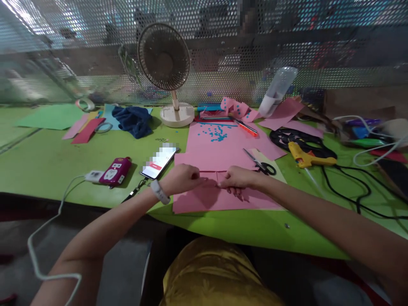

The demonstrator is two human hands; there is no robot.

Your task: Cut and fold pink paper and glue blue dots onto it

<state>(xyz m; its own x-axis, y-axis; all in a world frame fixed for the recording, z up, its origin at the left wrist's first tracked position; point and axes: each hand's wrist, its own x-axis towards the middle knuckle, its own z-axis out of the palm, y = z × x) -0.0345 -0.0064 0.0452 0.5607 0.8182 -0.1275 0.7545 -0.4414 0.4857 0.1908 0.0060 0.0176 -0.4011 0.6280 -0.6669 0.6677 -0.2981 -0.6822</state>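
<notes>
Between my two hands a folded piece of pink paper [211, 180] shows a straight dark upper edge and a crease near its middle. My left hand [183, 177] is closed at the paper's left end, fingers curled in. At the other end my right hand [237, 177] pinches it between thumb and fingers, with the remaining fingertips pointing down. Beneath lies a larger pink sheet [188, 204]. Just right of my right hand, scissors [263, 165] with black handles rest on a pale yellow sheet [280, 173].
A phone [160, 160] and a purple power bank [115, 172] lie left. Behind stand a fan [175, 114] and a tilted clear bottle [277, 91]. Small blue paper dots [218, 135] and an orange cutter [247, 128] lie ahead. A yellow glue gun [307, 158] with a black cord sits right.
</notes>
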